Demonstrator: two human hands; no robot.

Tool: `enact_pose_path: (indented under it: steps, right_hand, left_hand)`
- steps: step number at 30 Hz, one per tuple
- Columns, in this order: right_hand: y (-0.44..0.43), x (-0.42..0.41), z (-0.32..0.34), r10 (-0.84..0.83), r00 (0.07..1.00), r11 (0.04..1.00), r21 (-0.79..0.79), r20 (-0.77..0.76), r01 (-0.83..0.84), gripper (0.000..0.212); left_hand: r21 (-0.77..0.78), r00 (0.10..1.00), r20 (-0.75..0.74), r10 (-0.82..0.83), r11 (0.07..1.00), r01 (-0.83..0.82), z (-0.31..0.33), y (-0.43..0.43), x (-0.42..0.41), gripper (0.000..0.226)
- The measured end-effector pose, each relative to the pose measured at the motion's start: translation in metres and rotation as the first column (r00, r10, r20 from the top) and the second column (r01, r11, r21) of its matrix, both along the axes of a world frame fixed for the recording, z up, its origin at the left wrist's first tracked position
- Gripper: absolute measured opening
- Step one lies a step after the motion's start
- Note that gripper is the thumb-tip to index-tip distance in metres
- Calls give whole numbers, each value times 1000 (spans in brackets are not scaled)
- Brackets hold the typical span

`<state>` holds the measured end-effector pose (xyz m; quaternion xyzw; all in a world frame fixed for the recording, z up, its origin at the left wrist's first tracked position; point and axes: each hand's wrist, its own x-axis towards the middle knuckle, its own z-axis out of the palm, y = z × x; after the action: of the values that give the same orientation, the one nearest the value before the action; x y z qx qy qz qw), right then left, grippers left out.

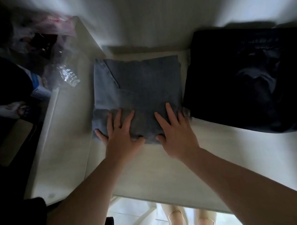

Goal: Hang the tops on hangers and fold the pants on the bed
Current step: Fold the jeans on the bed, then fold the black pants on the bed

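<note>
A pair of grey-blue jeans [137,87], folded into a square, lies on the white bed [70,155]. My left hand [121,134] rests flat on the near left part of the jeans, fingers spread, thumb at the near edge. My right hand [174,128] lies flat on the near right part, fingers straight. To the right sits a dark, nearly black folded garment [244,80], apart from both hands.
A heap of clothes and clear plastic bags [49,55] lies off the bed's left edge, with dark items [0,87] beside it. A white wall [150,9] rises behind the bed. Below the bed's near edge are a tiled floor and my feet [187,219].
</note>
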<state>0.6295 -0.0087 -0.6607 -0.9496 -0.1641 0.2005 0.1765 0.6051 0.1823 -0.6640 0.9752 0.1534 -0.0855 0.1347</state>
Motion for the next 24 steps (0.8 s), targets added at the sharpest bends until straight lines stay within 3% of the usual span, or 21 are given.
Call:
enact_pose_path:
  steps: [9, 15, 18, 21, 24]
  right_hand:
    - [-2, 58, -3, -61, 997, 997, 49, -46, 64, 72]
    - [-9, 26, 1, -109, 994, 994, 31, 3, 109, 79]
    - [-16, 1, 5, -73, 997, 997, -19, -6, 73, 88]
    - [-27, -24, 15, -69, 993, 997, -48, -97, 64, 88]
    - [-41, -53, 29, -87, 968, 993, -97, -235, 66, 78]
  left_hand:
    - [-29, 999, -26, -40, 999, 39, 3, -7, 63, 90]
    - [6, 998, -36, -46, 999, 46, 10, -22, 34, 90]
    - [-48, 999, -47, -24, 999, 22, 15, -38, 5, 97]
    - [-113, 993, -122, 3, 993, -17, 20, -54, -27, 97]
    - [-145, 952, -300, -56, 989, 13, 26, -69, -67, 83]
